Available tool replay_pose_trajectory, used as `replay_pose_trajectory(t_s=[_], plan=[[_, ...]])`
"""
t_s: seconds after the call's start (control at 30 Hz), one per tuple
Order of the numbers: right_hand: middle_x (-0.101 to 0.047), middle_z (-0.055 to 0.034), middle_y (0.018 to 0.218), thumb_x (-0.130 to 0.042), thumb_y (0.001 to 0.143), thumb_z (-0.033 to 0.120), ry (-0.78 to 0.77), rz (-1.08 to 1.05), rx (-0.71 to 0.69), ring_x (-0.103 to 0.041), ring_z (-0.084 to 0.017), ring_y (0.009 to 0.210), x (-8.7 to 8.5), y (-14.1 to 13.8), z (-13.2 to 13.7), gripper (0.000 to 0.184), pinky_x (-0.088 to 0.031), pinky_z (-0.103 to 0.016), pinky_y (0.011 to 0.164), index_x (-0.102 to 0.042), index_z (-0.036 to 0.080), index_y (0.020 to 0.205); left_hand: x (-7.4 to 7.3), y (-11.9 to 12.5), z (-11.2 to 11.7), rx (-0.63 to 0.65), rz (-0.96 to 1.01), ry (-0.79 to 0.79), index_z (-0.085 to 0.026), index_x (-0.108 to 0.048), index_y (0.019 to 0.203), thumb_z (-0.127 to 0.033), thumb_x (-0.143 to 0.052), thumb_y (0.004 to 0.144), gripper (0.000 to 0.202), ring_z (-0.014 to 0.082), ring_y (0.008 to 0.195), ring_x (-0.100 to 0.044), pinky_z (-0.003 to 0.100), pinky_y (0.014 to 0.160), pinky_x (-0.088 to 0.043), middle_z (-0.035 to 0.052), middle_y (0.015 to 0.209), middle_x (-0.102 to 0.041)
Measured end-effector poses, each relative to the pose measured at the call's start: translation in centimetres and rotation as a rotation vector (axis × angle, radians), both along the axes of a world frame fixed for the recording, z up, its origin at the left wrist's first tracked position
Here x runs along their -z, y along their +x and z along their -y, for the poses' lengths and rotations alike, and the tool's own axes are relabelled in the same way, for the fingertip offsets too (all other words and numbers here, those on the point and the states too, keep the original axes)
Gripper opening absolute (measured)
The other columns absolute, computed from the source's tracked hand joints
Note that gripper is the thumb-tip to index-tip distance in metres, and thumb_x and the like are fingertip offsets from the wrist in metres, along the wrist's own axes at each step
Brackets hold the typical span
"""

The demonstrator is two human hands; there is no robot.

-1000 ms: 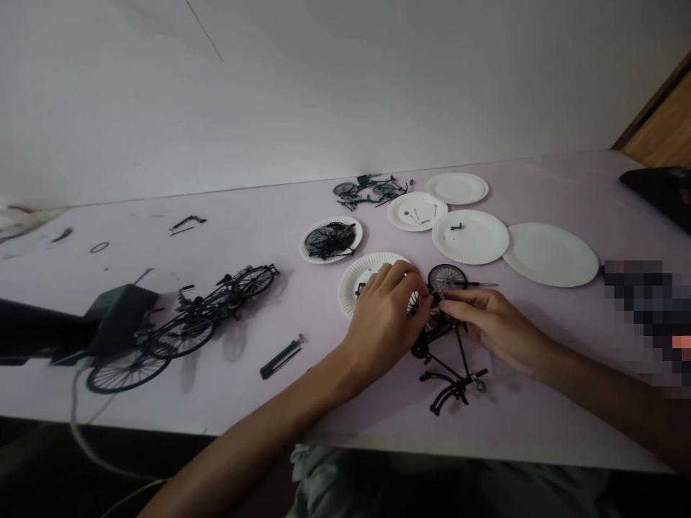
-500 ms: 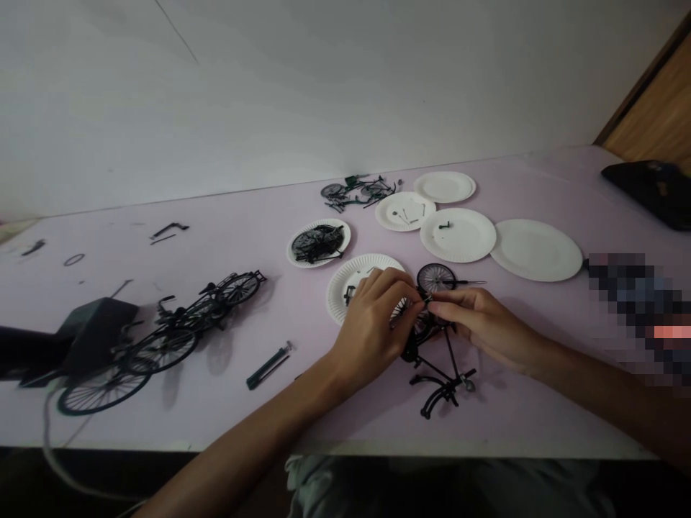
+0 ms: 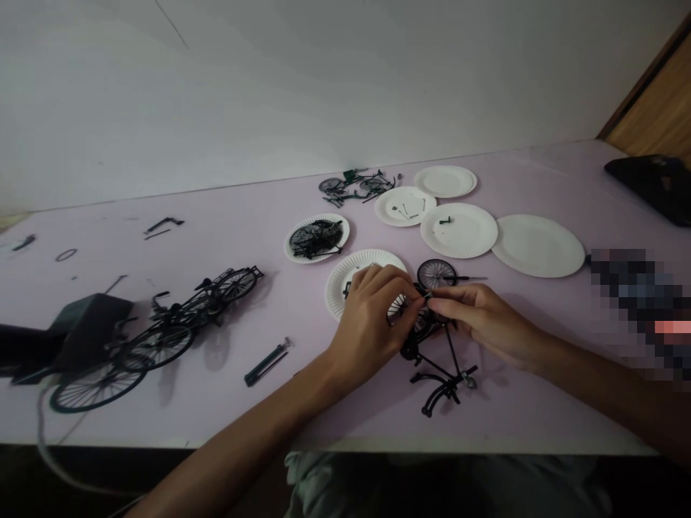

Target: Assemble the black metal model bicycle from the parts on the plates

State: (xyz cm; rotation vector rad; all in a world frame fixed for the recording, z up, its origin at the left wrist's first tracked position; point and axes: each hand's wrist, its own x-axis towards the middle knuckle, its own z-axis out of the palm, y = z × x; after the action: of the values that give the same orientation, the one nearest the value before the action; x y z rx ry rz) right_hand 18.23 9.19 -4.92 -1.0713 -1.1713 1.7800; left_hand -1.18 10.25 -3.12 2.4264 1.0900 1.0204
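Observation:
A black model bicycle (image 3: 450, 345) lies between my hands, its handlebar end toward me and a spoked wheel partly behind my left fingers. My left hand (image 3: 372, 316) is closed in a pinch at the rear part of the frame. From the other side my right hand (image 3: 480, 313) pinches the same spot, thumb and forefinger together. A small shiny bit shows between the fingertips, too small to name. Just beyond the hands lie a loose spoked wheel (image 3: 436, 274) and a thin dark rod (image 3: 471, 278). A paper plate (image 3: 337, 291) with small parts sits partly under my left hand.
Several white paper plates (image 3: 540, 246) stand farther back, some with small parts. Assembled model bicycles (image 3: 199, 309) stand at left beside a dark stand (image 3: 91, 331). A small green pump-like tool (image 3: 267, 363) lies nearer. A dark pouch (image 3: 656, 187) is at far right.
Both hands stay pinched at the same place on the model bicycle, with only slight finger movement. The whole view has shifted a little.

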Motion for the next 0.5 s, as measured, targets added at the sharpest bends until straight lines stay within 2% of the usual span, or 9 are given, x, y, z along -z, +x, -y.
replay_pose_trajectory(t_s=[0.2,0.37,0.5], plan=[[-0.073,-0.0030,0.088,-0.073,0.083,0.035,-0.005,0.002,0.011,-0.065,-0.018,0.084,0.22,0.01,-0.17,0.018,-0.048,-0.033,0.080,-0.076,0.020,0.093,-0.12,0.06,0.01,-0.020,-0.029,0.028,-0.018,-0.060,0.086,-0.016,-0.060,0.092,0.007,0.0197,0.093,-0.056,0.039,0.087,-0.040,0.0037,0.095,-0.064],[-0.074,-0.0023,0.090,-0.074,0.082,0.033,-0.022,-0.028,0.014,-0.065,-0.016,0.086,0.21,0.01,-0.15,0.016,-0.046,-0.032,0.083,-0.077,0.021,0.093,-0.28,0.05,0.12,-0.008,-0.049,0.034,-0.018,-0.059,0.084,-0.016,-0.058,0.093,0.009,0.0186,0.091,-0.056,0.041,0.094,-0.037,0.0021,0.093,-0.064],[-0.074,-0.0011,0.089,-0.075,0.082,0.032,-0.030,-0.029,0.010,-0.065,-0.015,0.085,0.10,0.05,-0.08,0.016,-0.046,-0.031,0.082,-0.077,0.022,0.094,-0.35,-0.08,0.36,-0.007,-0.057,0.037,-0.019,-0.060,0.084,-0.017,-0.057,0.093,0.010,0.0191,0.091,-0.056,0.040,0.091,-0.037,0.0021,0.093,-0.065]])
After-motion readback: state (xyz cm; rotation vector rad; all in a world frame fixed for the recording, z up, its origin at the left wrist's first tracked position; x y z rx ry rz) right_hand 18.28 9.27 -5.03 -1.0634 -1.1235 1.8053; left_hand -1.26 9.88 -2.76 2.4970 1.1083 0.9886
